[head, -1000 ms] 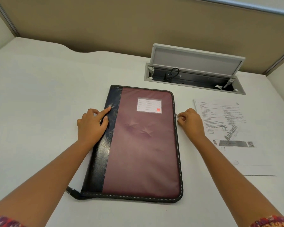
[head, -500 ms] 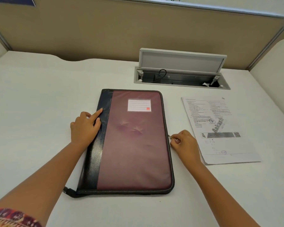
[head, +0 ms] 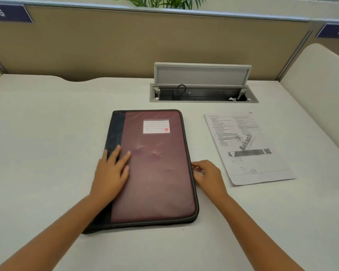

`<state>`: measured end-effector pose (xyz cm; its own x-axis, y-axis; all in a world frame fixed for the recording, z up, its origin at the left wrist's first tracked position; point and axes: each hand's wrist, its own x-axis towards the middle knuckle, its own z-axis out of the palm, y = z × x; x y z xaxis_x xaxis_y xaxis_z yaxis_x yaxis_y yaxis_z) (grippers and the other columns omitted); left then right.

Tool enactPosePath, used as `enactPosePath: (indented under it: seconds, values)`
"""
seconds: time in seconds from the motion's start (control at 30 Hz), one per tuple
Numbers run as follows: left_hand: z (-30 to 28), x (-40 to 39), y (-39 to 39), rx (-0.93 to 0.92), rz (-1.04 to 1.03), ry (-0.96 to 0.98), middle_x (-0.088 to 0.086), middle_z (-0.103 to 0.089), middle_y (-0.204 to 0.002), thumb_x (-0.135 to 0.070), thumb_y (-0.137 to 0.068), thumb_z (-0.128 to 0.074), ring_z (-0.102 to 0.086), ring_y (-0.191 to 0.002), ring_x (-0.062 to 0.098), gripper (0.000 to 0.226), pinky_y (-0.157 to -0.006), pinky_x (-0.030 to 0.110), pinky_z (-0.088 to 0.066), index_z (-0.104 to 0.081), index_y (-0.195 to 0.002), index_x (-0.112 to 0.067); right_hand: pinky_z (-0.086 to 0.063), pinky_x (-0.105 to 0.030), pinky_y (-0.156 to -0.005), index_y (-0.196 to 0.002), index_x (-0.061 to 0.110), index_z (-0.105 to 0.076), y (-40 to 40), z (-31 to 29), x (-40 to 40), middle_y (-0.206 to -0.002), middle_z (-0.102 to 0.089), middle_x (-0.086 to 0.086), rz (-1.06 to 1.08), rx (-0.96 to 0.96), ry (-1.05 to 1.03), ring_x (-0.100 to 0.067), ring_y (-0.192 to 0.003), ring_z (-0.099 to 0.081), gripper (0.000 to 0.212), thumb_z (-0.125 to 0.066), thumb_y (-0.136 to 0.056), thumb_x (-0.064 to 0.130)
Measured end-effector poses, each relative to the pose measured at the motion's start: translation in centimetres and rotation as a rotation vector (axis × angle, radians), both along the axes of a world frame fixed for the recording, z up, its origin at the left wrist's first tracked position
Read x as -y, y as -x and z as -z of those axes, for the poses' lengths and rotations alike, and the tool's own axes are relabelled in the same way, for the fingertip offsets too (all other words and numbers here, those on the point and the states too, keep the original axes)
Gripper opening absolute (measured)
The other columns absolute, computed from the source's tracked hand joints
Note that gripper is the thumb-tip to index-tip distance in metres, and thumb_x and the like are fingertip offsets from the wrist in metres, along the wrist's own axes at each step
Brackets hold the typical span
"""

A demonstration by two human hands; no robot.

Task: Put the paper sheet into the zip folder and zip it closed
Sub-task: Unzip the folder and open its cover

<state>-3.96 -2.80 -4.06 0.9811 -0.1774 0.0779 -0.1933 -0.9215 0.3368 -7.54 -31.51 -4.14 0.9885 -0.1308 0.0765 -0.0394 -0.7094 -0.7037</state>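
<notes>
Folder [head: 157, 169] flat & closed mid-desk, both hands on it, sheet not yet in.

Zip folder is maroon w/ dark spine strip on its left side, white label [head: 156, 126] near its far edge; lies about mid desk [head: 47, 133], long side running front to back. Paper sheet [head: 247, 147] lies flat on desk just right of folder, apart from it, printed side up, nearer desk's right edge. Left hand [head: 112, 173] rests palm-down on folder's left part, fingers straight & spread, over spine strip and maroon cover. Right hand [head: 207, 175] sits at folder's right edge about midway along, fingers curled, tips pinched at zip track; zip pull itself too small to make out. Beyond folder, near desk's back edge, cable box [head: 204, 92] w/ lid raised. Tan partition [head: 125, 45] behind desk.
</notes>
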Motion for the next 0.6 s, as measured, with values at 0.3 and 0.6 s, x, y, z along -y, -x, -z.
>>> enactPosePath:
  seconds: [0.3,0.6]
  values:
    - [-0.8,-1.4,8.3,-0.182,0.41,-0.543,0.008,-0.036,-0.146,-0.088,-0.065,-0.021,-0.042,-0.124,0.046,0.096,-0.095,0.055,-0.038,-0.013,-0.145,-0.036,-0.038,-0.001,-0.065,-0.094,0.012,-0.071,-0.4,0.1,-0.2,-0.085,-0.059,0.006,0.067,-0.003,-0.049,0.005,-0.072,-0.051,0.015,-0.06,-0.085,0.011]
    - [-3.6,2.5,6.4,-0.372,0.356,-0.502,0.0,0.014,-0.156,-0.071,-0.074,-0.048,0.007,-0.142,0.038,0.092,-0.114,0.052,-0.012,0.012,-0.139,-0.048,-0.039,-0.012,-0.064,-0.089,0.013,-0.074,-0.2,-0.7,1.3,-0.083,-0.067,0.0,0.113,-0.013,-0.033,0.0,-0.065,-0.051,0.012,-0.065,-0.08,0.015]
